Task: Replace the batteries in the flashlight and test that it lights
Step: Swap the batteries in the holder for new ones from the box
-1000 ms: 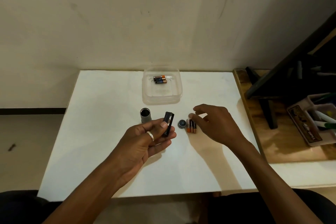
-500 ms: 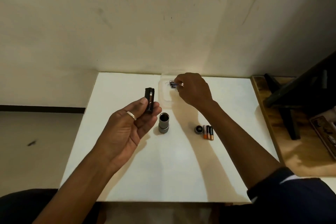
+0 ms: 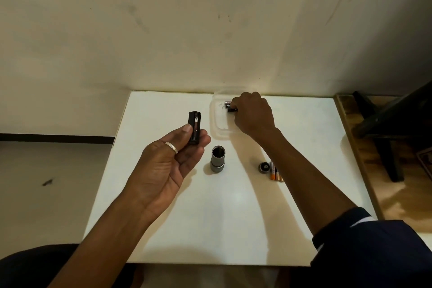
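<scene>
A white counter (image 3: 233,222) seen from above. The left hand (image 3: 173,161), palm up, has its grip clamped on a black plastic battery holder (image 3: 194,127). The right hand (image 3: 253,113) reaches into a clear plastic tub (image 3: 216,124) at the far edge, fingers pinched on dark batteries (image 3: 230,106). Between the arms stands the grey metal flashlight body (image 3: 217,159), open end up. Its round cap (image 3: 264,167) lies touching orange-tipped batteries (image 3: 275,172).

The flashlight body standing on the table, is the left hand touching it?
Apart. The head view shows white table between the left hand, which holds the black battery holder, and the upright flashlight body.
</scene>
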